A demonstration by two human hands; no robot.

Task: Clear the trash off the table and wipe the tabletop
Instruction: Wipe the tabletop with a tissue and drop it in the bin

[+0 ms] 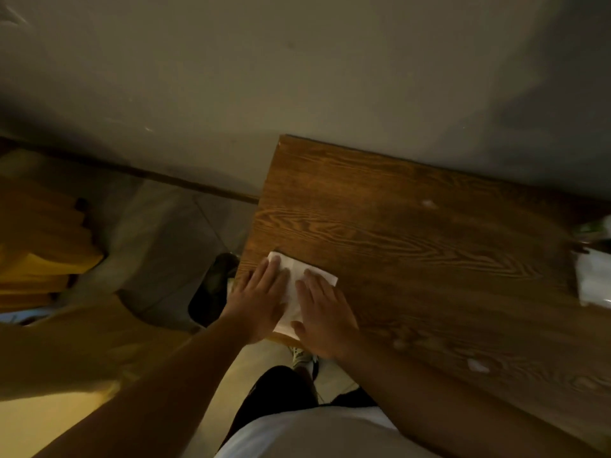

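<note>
Both hands are pressing flat, fingers straight, on a white paper napkin (295, 285) lying at the near left corner of the wooden table (413, 233). The left hand (261, 302) is covering the napkin's left part beside the table's left edge; the right hand (322, 317) is resting on its right part, thumb near the front edge. Small white scraps (477, 365) are lying near the table's front edge, another white speck (428, 203) towards the far edge. White items (595, 279), blurred, are sitting at the right end. A dark bin (211, 289) is standing on the floor just beside the left edge.
</note>
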